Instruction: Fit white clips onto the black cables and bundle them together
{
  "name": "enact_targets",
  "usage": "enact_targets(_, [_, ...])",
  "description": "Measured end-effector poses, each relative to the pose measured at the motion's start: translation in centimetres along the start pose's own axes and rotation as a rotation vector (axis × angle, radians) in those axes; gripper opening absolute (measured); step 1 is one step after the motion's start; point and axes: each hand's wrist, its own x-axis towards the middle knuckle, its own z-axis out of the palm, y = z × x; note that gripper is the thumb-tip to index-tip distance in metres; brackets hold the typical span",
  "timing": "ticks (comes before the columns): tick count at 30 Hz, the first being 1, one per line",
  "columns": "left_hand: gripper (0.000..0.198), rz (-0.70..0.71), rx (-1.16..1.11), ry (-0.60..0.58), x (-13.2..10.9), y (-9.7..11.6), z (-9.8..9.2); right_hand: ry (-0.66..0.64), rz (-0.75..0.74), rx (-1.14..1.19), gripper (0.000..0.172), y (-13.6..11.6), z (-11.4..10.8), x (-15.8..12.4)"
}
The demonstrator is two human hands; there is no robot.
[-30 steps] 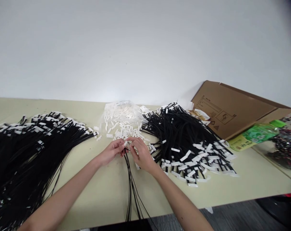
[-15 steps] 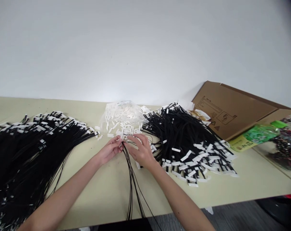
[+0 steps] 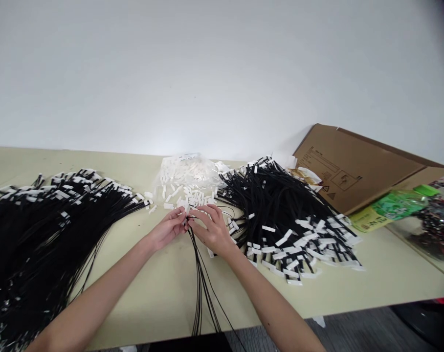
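My left hand (image 3: 169,228) pinches the upper ends of several thin black cables (image 3: 202,288), near a small white piece at its fingertips. From the right, my right hand (image 3: 211,229) meets it, thumb and fingers closed on the same cable ends. The cables hang down over the table's front edge. Just behind my hands lie loose white connectors (image 3: 198,195) and a clear plastic bag (image 3: 190,171) of more white pieces. What exactly sits between the fingertips is too small to make out.
Black cables with white ends form a big pile (image 3: 78,215) at left and another (image 3: 280,200) at right. A cardboard box (image 3: 354,166) leans at back right, beside a green and yellow package (image 3: 390,208) and a dark heap (image 3: 440,222).
My right hand's fingers have closed in toward my left fingertips, onto the cable ends. My left hand has hardly moved.
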Motion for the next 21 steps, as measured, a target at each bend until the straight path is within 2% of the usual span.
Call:
enact_targets(5, [0.016,0.013,0.013,0.018,0.0,0.1,0.1,0.042,0.148,0.343,0.018,-0.2,-0.7,0.6])
enact_targets(7, [0.017,0.025,0.029,0.041,0.0,0.1,0.1,0.094,0.294,0.533,0.016,-0.4,-1.3,1.0])
enact_targets(9, [0.017,0.032,0.041,0.058,0.0,0.1,0.1,0.16,0.51,0.729,0.012,-0.4,-2.0,1.3])
enact_targets(12, [0.019,0.014,0.054,0.064,0.0,0.1,0.0,0.362,0.829,1.045,0.009,0.1,-3.3,1.7])
enact_targets(15, [0.019,-0.019,0.075,0.046,-0.1,0.1,-0.1,0.625,0.981,1.271,0.011,1.6,-4.6,1.8])
enact_targets(18, [0.019,-0.026,0.065,0.044,0.0,0.1,-0.2,0.81,1.035,1.243,0.014,3.3,-5.7,1.5])
enact_targets(21, [0.019,-0.025,0.053,0.05,0.0,0.1,-0.2,0.893,1.041,1.018,0.015,4.1,-6.3,1.1])
